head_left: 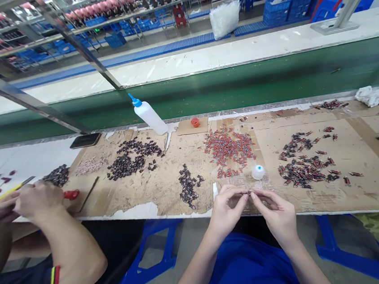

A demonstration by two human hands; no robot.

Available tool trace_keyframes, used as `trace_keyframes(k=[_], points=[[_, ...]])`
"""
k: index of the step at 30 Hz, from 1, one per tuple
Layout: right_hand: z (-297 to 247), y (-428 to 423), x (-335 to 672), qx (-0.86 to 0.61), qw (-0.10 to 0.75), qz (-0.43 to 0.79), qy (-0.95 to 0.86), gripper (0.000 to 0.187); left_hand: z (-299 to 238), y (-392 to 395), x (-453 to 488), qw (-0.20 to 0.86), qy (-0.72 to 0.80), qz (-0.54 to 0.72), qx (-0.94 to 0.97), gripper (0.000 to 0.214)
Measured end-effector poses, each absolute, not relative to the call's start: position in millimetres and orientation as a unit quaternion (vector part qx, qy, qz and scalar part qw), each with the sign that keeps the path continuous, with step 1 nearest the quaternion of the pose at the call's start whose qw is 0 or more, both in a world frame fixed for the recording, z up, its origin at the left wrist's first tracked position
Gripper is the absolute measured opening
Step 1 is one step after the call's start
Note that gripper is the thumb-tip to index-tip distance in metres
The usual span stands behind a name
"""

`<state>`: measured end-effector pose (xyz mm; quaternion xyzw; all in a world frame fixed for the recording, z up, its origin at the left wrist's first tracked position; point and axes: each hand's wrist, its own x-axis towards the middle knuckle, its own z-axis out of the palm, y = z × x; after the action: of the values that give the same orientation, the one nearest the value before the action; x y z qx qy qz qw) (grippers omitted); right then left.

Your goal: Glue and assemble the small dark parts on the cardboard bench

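Observation:
My left hand (pixel 226 211) and my right hand (pixel 275 212) meet at the table's front edge, fingertips pinched together on a small dark part (pixel 249 193) between them. Just beyond my fingers stands a small white cap-like cup with a blue dot (pixel 258 172). A heap of red and silver small parts (pixel 229 149) lies behind it on the cardboard sheet (pixel 353 156). To the right spreads a pile of dark red parts (pixel 305 166). A small dark pile (pixel 188 187) lies left of my left hand.
A white squeeze bottle with a blue nozzle (pixel 148 114) leans at the back, with a red cap (pixel 194 122) nearby. A co-worker's hands (pixel 29 201) work at the left, holding a yellow tool. More dark heaps (pixel 130 159), a phone (pixel 85 140) and a green conveyor belt (pixel 237 85) lie beyond.

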<state>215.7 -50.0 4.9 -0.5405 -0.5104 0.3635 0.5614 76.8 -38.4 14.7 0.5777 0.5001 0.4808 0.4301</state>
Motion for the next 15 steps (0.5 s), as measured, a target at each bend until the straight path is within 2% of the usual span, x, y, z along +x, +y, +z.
trace_keyframes(k=[5,10,12,15], points=[[12.0,-49.2,220.9,-0.518,0.546,0.259,-0.606,0.006,14.8,-40.0,85.5,0.496,0.506,0.479,0.517,0.011],[12.8,-44.9,238.6,-0.498,0.516,0.209,-0.665,0.007,15.6,-33.4,81.3,0.537,0.495,0.437,0.524,0.028],[7.4,-41.9,251.4,-0.531,0.522,0.190,-0.639,0.007,15.5,-24.7,64.3,0.474,0.510,0.419,0.583,0.024],[0.3,-33.1,272.2,-0.605,0.542,0.140,-0.565,0.012,12.2,-10.5,27.5,0.250,0.614,0.385,0.642,0.012]])
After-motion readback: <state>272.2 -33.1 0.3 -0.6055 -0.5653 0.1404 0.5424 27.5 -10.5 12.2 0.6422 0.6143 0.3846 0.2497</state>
